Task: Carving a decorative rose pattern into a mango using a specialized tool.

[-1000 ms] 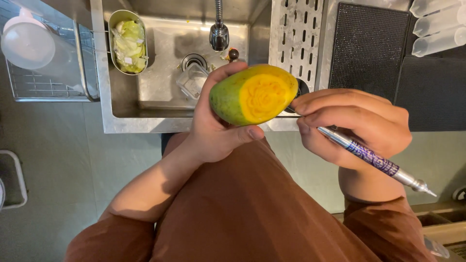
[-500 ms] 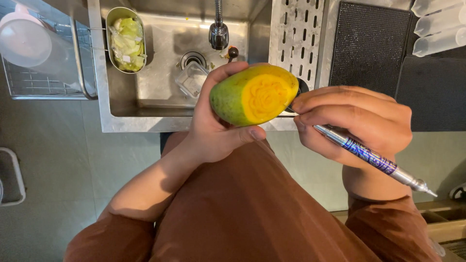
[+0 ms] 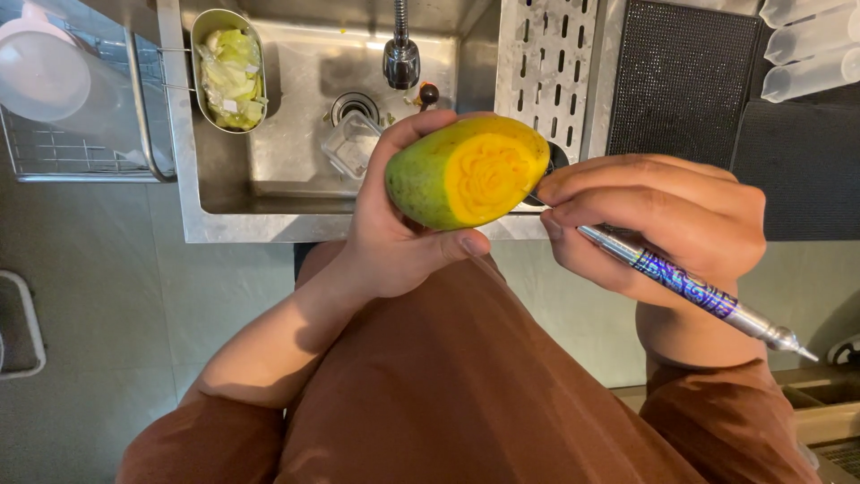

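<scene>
Left hand (image 3: 394,242) gripping the carved mango (image 3: 466,170), right hand (image 3: 654,224) pinching the carving tool (image 3: 690,289); both unchanged, camera view shifted slightly.

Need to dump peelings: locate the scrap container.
In the head view, the oval metal scrap container hangs inside the sink, at its left wall, left of the faucet.

Green-skinned fruit (image 3: 421,179) with a yellow-orange cut face carved in a petal pattern, silver carving tool (image 3: 690,289) with a blue-purple swirled band, grey steel sink (image 3: 296,193), pale green scraps in a metal strainer (image 3: 229,67), black dotted mat (image 3: 685,76), rust-brown clothing (image 3: 448,394).
</scene>
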